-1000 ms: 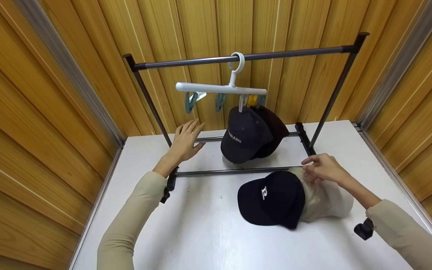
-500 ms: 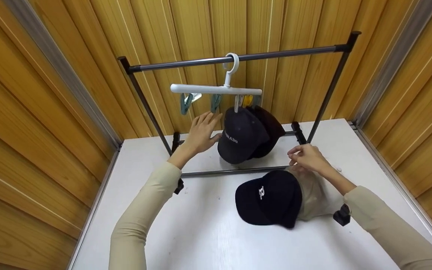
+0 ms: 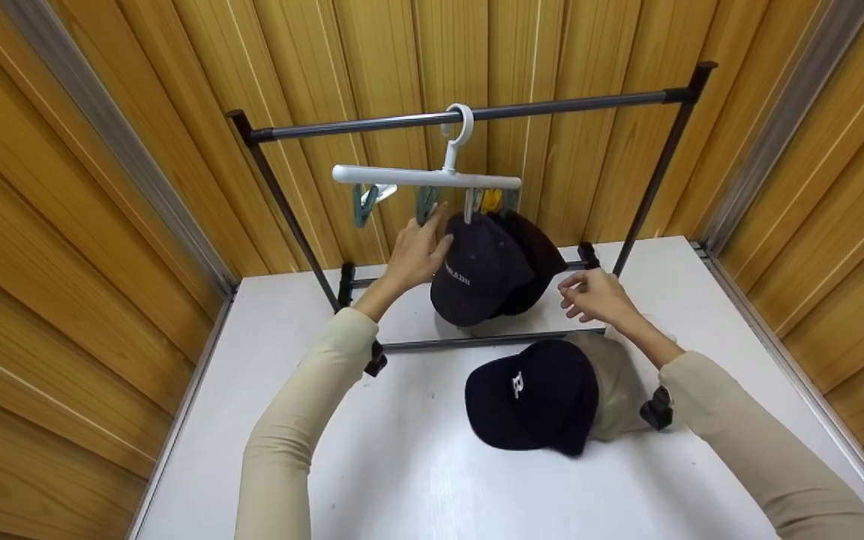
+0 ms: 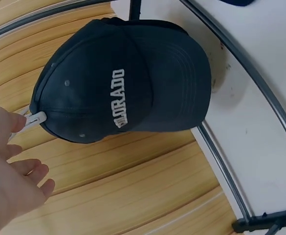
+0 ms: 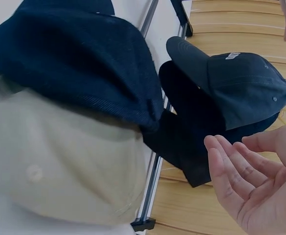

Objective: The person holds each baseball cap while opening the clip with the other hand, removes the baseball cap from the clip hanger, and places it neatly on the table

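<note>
A dark navy cap (image 3: 477, 281) with white lettering hangs by its back edge from a white clip (image 4: 35, 118) on a white hanger (image 3: 402, 176). My left hand (image 3: 411, 259) is raised beside the cap's top. Its index finger overlaps a green clip (image 3: 426, 202) in the head view, and in the left wrist view the thumb is right at the white clip. My right hand (image 3: 598, 296), fingers loosely bent with nothing in them, hovers right of the hanging caps. A dark maroon cap (image 3: 544, 259) hangs partly hidden behind the navy one.
The hanger hooks over the bar of a black rack (image 3: 574, 105). On the white table (image 3: 387, 465) lie a black cap (image 3: 552, 390) with a white letter and a beige cap (image 3: 618, 375) partly under it. Another green clip (image 3: 361, 206) hangs at the hanger's left end.
My left hand has moved right and up to the hanging navy cap and the clips. The right hand has risen away from the beige cap and shifted left.
</note>
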Demonstrator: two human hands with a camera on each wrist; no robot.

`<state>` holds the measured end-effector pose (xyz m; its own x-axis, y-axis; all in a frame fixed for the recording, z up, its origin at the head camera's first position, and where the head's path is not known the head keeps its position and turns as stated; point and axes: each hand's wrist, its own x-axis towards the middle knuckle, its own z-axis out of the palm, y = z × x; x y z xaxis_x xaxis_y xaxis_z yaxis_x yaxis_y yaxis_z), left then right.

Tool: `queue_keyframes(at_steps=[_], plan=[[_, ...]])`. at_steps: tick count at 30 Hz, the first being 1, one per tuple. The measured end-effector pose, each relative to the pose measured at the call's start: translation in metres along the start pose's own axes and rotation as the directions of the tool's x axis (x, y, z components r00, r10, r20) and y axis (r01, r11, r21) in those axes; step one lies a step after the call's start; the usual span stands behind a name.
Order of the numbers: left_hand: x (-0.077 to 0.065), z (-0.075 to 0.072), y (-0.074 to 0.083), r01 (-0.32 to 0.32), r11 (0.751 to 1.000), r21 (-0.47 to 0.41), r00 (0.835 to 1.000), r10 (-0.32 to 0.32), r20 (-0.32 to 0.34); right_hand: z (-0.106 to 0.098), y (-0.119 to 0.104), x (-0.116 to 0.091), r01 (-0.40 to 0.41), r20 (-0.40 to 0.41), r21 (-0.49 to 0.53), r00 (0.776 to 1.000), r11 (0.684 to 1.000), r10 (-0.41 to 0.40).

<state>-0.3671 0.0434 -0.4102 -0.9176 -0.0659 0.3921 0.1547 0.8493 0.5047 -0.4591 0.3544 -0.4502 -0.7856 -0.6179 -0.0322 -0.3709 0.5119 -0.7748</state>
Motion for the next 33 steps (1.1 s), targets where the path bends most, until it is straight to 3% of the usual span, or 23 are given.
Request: queue_keyframes(at_steps=[4,8,17,19,21,26,31,33], plan=[[0.01,0.006,0.006,0.073,0.986,-0.15,0.997,-0.07,0.024,0.004,-0.007,0.006,0.025,-0.017,-0.011,1.0,1.0,-0.026],[0.024,0.011,0.012,0.159,0.945,-0.285,0.987,-0.149,0.057,0.009,-0.016,0.014,0.049,-0.05,-0.036,0.997,0.998,-0.051],[0.051,0.022,0.02,0.288,0.775,-0.562,0.952,-0.293,0.083,0.017,-0.04,0.027,0.088,-0.103,-0.11,0.99,0.99,-0.099],[0.054,0.024,0.02,0.314,0.745,-0.589,0.941,-0.326,0.09,0.019,-0.046,0.032,0.1,-0.134,-0.14,0.984,0.985,-0.119],[0.057,0.024,0.019,0.337,0.73,-0.595,0.931,-0.353,0.094,0.022,-0.052,0.037,0.121,-0.169,-0.16,0.974,0.98,-0.148],[0.061,0.024,0.015,0.366,0.693,-0.621,0.921,-0.363,0.138,0.03,-0.063,0.05,0.187,-0.232,-0.122,0.95,0.975,-0.211],[0.065,0.025,0.014,0.317,0.648,-0.693,0.944,-0.288,0.163,0.038,-0.07,0.06,0.237,-0.289,-0.048,0.927,0.97,-0.241],[0.067,0.025,0.013,0.288,0.648,-0.705,0.954,-0.257,0.154,0.042,-0.071,0.063,0.254,-0.299,-0.029,0.921,0.967,-0.251]])
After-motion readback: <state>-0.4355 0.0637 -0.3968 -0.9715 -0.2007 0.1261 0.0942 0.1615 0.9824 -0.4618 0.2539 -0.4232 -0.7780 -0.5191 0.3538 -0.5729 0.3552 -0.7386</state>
